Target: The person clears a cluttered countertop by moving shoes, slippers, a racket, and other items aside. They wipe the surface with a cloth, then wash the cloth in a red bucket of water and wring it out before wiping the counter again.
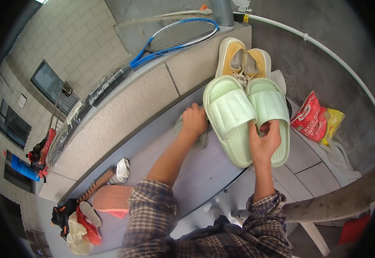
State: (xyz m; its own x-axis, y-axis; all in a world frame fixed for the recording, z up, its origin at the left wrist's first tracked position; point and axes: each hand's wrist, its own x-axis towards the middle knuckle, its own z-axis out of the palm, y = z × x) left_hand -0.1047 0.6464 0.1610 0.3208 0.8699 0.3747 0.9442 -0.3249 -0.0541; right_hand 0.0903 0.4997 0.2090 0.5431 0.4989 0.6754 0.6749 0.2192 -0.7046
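My right hand (265,140) grips a pair of pale green slide sandals, its thumb and fingers at the inner edges of their straps. The left sandal (231,111) and the right sandal (270,96) are side by side, soles down, raised at the bench's right end. My left hand (194,120) is closed on a crumpled grey cloth (202,140) pressed to the smooth, pale bench top (161,161). Just beyond the sandals are yellow canvas sneakers (232,58) with white soles and laces, partly hidden by them.
A blue badminton or tennis-type racket (182,35) lies on the tiled ledge (148,93). A red and yellow plastic bag (316,121) sits at right. Farther left are a salmon-coloured slipper (113,198), a white sock (123,170) and a wooden stick (98,183). A curved wooden rail (336,193) is at lower right.
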